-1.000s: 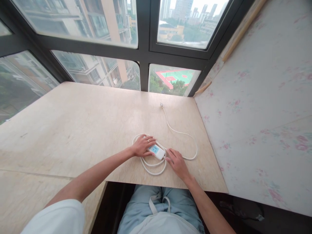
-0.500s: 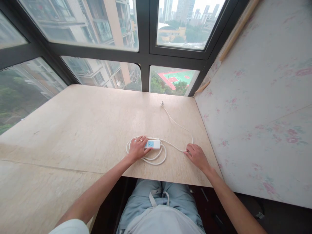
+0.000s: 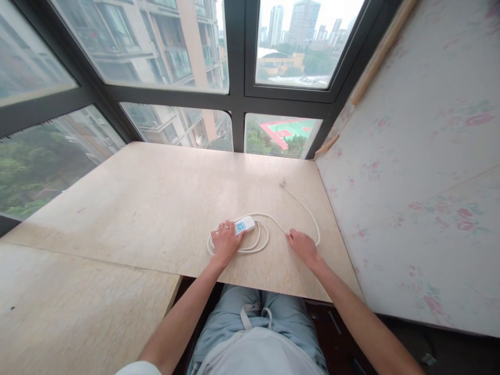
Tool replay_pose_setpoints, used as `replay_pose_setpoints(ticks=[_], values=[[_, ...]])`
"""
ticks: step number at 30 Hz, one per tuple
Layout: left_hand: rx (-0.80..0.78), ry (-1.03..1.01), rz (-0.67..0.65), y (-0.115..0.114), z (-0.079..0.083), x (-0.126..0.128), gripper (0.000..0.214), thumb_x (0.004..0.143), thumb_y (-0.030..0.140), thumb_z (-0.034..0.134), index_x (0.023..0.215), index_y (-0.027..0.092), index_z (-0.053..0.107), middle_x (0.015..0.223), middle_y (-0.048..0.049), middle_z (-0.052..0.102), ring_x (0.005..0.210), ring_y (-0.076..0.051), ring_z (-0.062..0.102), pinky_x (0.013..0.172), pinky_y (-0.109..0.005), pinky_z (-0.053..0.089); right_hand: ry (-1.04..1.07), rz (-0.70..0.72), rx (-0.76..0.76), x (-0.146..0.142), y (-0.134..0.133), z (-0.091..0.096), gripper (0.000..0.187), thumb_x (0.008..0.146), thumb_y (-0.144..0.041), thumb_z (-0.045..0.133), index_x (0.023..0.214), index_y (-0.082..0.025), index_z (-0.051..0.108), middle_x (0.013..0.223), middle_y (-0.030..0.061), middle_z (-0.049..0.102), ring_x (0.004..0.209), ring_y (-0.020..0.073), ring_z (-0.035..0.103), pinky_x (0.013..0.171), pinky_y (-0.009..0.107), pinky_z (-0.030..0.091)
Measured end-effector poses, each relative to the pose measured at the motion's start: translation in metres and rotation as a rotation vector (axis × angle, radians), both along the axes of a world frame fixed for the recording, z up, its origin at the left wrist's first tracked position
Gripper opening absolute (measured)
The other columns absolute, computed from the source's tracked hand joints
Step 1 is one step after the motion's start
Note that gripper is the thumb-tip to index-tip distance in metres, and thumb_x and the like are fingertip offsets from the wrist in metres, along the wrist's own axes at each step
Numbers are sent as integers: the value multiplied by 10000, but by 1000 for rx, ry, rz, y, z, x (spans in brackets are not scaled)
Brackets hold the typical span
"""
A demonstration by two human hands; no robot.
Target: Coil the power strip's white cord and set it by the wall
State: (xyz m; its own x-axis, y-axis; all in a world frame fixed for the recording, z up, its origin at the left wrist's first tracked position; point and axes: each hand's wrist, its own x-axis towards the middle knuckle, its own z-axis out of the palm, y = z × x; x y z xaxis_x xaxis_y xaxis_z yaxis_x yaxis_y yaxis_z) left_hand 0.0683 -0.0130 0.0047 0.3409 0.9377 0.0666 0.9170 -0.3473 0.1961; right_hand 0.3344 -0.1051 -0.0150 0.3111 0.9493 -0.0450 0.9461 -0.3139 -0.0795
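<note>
A white power strip [image 3: 245,225] with a blue socket face lies on the pale wooden table [image 3: 164,203], with its white cord [image 3: 262,240] coiled in loops around it. My left hand [image 3: 225,242] rests on the strip's near end and on the coil, fingers curled over them. My right hand [image 3: 301,246] lies to the right, fingers closed on the cord where it leaves the coil. From there the cord runs back to the plug [image 3: 283,182], which lies loose near the table's far right corner.
Large windows [image 3: 164,47] with dark frames stand behind and to the left of the table. A floral-papered wall [image 3: 414,156] closes the right side. A lower wooden board [image 3: 78,312] adjoins the table at the near left. My lap shows below the table's front edge.
My right hand went from beside the strip out to the right along the cord, then back inward a little. The cord's far loop has shortened and the plug slid nearer. My left hand stayed on the strip.
</note>
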Motion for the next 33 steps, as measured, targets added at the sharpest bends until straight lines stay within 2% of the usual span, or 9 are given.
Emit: replay_pose_setpoints(ticks=[5, 8, 11, 14, 19, 21, 24, 28, 33], values=[[20, 42, 78, -7, 3, 9, 559, 936, 568, 338, 1183, 134, 588, 1240, -236, 568, 1114, -399, 485, 803, -572, 443, 402, -195, 78, -45, -7, -9, 359, 977, -371, 380, 790, -188, 626, 606, 80, 657, 462, 178, 597, 476, 272, 392], [5, 75, 93, -8, 5, 11, 560, 925, 570, 365, 1160, 119, 600, 1214, -244, 573, 1069, -392, 507, 758, -547, 475, 620, -270, 158, -70, -11, -15, 296, 965, -331, 365, 902, -192, 619, 593, 39, 645, 440, 177, 580, 481, 284, 423], [-40, 111, 93, -10, 8, 9, 567, 910, 578, 398, 1147, 106, 605, 1214, -254, 571, 1039, -380, 532, 715, -493, 504, 552, -150, 361, -88, -15, -19, 226, 887, -188, 429, 996, -187, 627, 821, 98, 694, 746, 233, 660, 674, 335, 494], [-80, 133, 61, -10, 14, 5, 614, 908, 619, 361, 1119, 103, 618, 1147, -261, 600, 1011, -374, 556, 670, -433, 509, 445, 26, 462, -89, -18, -19, 295, 831, -104, 457, 1037, -191, 650, 1031, 130, 675, 976, 265, 608, 854, 396, 473], [-253, 216, -18, 10, 34, -3, 691, 891, 697, 299, 966, 121, 674, 952, -220, 667, 925, -353, 633, 723, -434, 491, 391, 179, 439, -45, -17, -18, 262, 909, -246, 477, 1088, -195, 660, 1113, 120, 656, 1061, 255, 580, 935, 431, 454], [-223, 202, -117, 26, 39, -3, 638, 896, 670, 340, 985, 129, 667, 975, -212, 671, 958, -358, 633, 789, -471, 479, 342, 194, 445, -19, -14, -17, 291, 920, -289, 471, 1117, -185, 659, 1138, 134, 653, 1088, 261, 578, 957, 449, 444], [-95, 88, -429, 55, 38, 5, 524, 889, 525, 495, 1253, 152, 552, 1266, -207, 589, 1212, -353, 523, 965, -495, 417, 261, 238, 383, 15, -9, -14, 332, 910, -264, 463, 1174, -190, 649, 1250, 144, 617, 1182, 275, 542, 1000, 475, 413], [-122, 18, -795, 91, 21, 23, 779, 789, 460, 642, 1459, 180, 360, 1530, -182, 341, 1436, -323, 267, 1128, -476, 273, 298, 456, 196, 33, -12, -3, 398, 896, -328, 525, 1270, -217, 602, 1393, 128, 537, 1304, 276, 464, 1045, 469, 382], [-236, -29, -891, 100, -7, 39, 680, 772, 351, 619, 1419, 217, 457, 1474, -139, 450, 1393, -282, 372, 1142, -474, 276, 346, 636, 99, 16, -33, 10, 610, 783, -536, 684, 1293, -218, 579, 1321, 159, 565, 1240, 300, 496, 1026, 463, 384]])
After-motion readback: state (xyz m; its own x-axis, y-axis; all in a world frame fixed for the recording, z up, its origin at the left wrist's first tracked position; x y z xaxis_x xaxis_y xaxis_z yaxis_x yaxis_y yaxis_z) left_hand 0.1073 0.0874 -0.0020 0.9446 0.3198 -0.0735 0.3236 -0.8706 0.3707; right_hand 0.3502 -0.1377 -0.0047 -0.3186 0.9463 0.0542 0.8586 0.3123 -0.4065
